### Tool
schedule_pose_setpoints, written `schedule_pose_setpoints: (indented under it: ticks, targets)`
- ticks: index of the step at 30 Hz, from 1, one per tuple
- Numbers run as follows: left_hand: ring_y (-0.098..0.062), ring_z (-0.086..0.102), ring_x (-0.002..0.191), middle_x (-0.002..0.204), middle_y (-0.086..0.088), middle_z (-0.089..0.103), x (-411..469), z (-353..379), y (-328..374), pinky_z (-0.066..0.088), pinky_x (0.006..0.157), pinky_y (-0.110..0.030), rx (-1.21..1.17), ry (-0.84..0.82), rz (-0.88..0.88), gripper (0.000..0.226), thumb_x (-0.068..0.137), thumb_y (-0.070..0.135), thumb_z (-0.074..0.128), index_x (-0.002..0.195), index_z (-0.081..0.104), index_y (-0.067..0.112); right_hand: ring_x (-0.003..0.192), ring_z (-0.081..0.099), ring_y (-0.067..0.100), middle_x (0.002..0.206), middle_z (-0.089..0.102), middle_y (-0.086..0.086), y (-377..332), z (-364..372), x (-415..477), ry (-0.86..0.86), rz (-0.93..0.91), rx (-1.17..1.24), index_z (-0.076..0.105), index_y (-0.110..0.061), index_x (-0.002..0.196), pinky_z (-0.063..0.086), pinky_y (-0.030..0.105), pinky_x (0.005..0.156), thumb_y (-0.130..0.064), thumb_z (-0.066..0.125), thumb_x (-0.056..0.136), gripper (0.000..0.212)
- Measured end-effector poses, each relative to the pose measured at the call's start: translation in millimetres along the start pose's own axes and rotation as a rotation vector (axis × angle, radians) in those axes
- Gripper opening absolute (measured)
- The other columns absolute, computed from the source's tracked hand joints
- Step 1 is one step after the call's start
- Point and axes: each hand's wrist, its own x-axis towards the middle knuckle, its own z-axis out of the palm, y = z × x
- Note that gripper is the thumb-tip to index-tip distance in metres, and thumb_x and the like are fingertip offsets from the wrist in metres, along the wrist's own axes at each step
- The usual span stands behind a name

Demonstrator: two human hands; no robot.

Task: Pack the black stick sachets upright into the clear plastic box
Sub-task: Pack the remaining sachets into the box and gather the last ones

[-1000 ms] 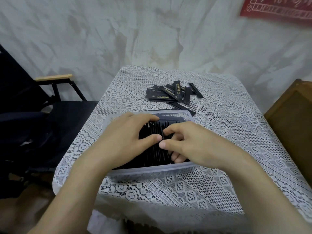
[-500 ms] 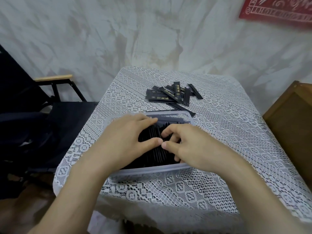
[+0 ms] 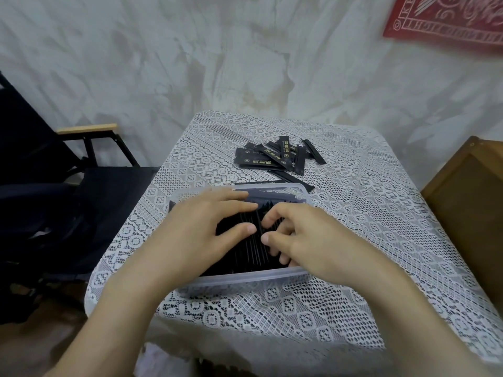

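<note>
A head-worn wide-angle camera looks forward and down from the near side of the lace-covered table (image 3: 353,213). It sits close enough that both forearms rise from the bottom edge. The left hand (image 3: 206,227) and right hand (image 3: 304,238) meet just below frame centre, over the clear plastic box (image 3: 245,280). The table's far edge lies above mid-frame, and the mottled wall (image 3: 217,63) beyond it fills the upper part. The wide lens takes in a dark chair (image 3: 40,172) at left and wooden furniture (image 3: 468,200) at right.
</note>
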Motion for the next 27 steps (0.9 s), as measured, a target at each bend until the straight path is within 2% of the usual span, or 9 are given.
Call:
schedule_pose_setpoints:
  ticks: [6,10,12,16,19,21,23,25,27]
  targets:
    - [0.011,0.043,0.131,0.135,0.031,0.055,-2,-4,-1,0.038,0.113,-0.037,-0.152,0.057,0.005,0.040,0.088,0.064,0.049,0.121,0.066,0.049,0.073,0.070,0.009,0.079,0.074,-0.005,-1,0,0,-0.005,-0.007,-0.027,0.059,-0.033,0.104,0.059,0.046,0.081,-0.038,0.062,0.096,0.010]
    - [0.009,0.040,0.135,0.131,0.030,0.060,-10,-7,-3,0.019,0.124,-0.042,-0.135,0.140,-0.012,0.040,0.088,0.063,0.046,0.118,0.068,0.046,0.073,0.070,0.009,0.079,0.074,-0.005,-2,0,0,-0.007,-0.012,-0.028,0.059,-0.034,0.104,0.059,0.045,0.080,-0.039,0.062,0.097,0.010]
    - [0.010,0.038,0.136,0.133,0.032,0.057,-12,-7,-4,0.014,0.125,-0.046,-0.113,0.112,-0.040,0.041,0.088,0.066,0.043,0.118,0.066,0.050,0.073,0.070,0.008,0.080,0.074,-0.004,-2,-1,-1,-0.012,-0.013,-0.037,0.059,-0.034,0.105,0.059,0.045,0.081,-0.039,0.062,0.097,0.010]
    - [0.007,0.041,0.133,0.142,0.035,0.046,-10,-8,-5,0.036,0.113,-0.046,-0.067,0.032,-0.056,0.043,0.088,0.068,0.040,0.122,0.062,0.054,0.074,0.070,0.008,0.081,0.074,-0.004,-4,0,-1,-0.010,-0.012,-0.034,0.059,-0.033,0.106,0.059,0.045,0.081,-0.039,0.062,0.097,0.011]
    - [0.005,0.041,0.131,0.142,0.032,0.047,-6,-8,-2,0.039,0.110,-0.041,-0.051,0.028,-0.044,0.043,0.088,0.066,0.041,0.123,0.062,0.052,0.073,0.070,0.007,0.082,0.073,-0.005,-4,1,-1,0.004,-0.009,-0.040,0.059,-0.033,0.107,0.059,0.044,0.080,-0.040,0.062,0.097,0.012]
    - [0.002,0.043,0.129,0.139,0.026,0.051,-4,-6,2,0.035,0.113,-0.044,0.003,0.035,0.003,0.043,0.090,0.063,0.041,0.122,0.065,0.049,0.072,0.070,0.006,0.082,0.073,-0.006,-4,1,-1,0.010,-0.009,-0.047,0.060,-0.033,0.107,0.059,0.043,0.080,-0.040,0.062,0.097,0.012]
    - [0.001,0.040,0.132,0.140,0.025,0.052,-2,-3,4,0.023,0.121,-0.048,0.041,0.002,0.040,0.045,0.091,0.063,0.037,0.123,0.065,0.049,0.072,0.070,0.007,0.081,0.073,-0.006,-4,0,-1,0.007,-0.006,-0.052,0.060,-0.034,0.105,0.059,0.043,0.080,-0.040,0.062,0.097,0.010]
    - [0.004,0.034,0.139,0.144,0.028,0.047,-1,-1,3,0.012,0.125,-0.045,0.056,-0.061,0.044,0.048,0.091,0.066,0.031,0.127,0.061,0.053,0.074,0.070,0.007,0.081,0.074,-0.005,-4,0,-1,0.002,0.002,-0.054,0.062,-0.033,0.106,0.059,0.043,0.080,-0.038,0.061,0.098,0.009]
    - [0.005,0.035,0.138,0.145,0.029,0.046,-1,0,1,0.013,0.124,-0.042,0.066,-0.081,0.050,0.049,0.092,0.066,0.029,0.127,0.061,0.053,0.074,0.070,0.006,0.082,0.074,-0.005,-5,-1,-2,-0.004,0.011,-0.056,0.065,-0.031,0.111,0.060,0.041,0.081,-0.034,0.060,0.099,0.013]
